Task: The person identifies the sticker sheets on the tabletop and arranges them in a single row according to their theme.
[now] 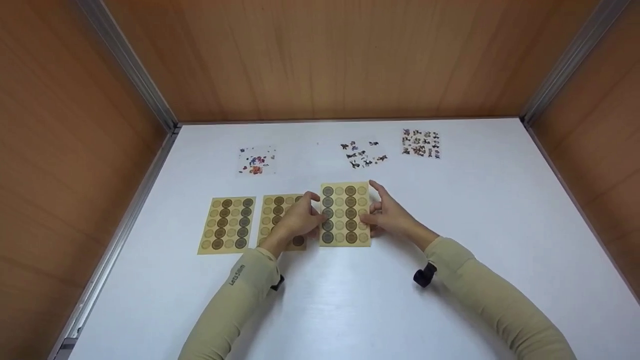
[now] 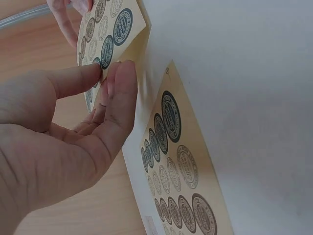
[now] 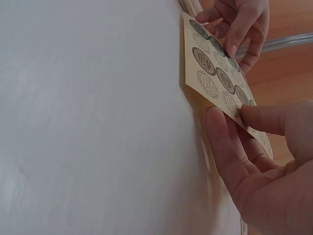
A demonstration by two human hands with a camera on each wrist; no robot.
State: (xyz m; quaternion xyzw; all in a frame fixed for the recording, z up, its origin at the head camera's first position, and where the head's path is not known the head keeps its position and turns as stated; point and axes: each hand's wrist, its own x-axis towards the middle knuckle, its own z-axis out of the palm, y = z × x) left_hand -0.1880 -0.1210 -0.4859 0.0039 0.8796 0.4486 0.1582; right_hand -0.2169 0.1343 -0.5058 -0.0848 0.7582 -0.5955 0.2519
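Between both hands is a tan sticker sheet (image 1: 345, 214) with columns of round seals, some dark and some pale. My left hand (image 1: 300, 217) pinches its left edge, thumb on top and fingers beneath. The right hand (image 1: 392, 215) pinches the opposite edge the same way. In the left wrist view the sheet (image 2: 122, 39) is raised off the table and tilted. Below my left forearm and hand lies a second similar sticker sheet (image 1: 267, 215), partly hidden. Further left rests a third sticker sheet (image 1: 227, 225), flat on the table.
Toward the back of the white table (image 1: 340, 310) lie clear sheets with small colourful stickers: one sheet (image 1: 257, 161) at left, another sheet (image 1: 365, 155) near the middle, a third sheet (image 1: 421, 144) at right. Wooden panels (image 1: 320, 60) enclose the back and sides.
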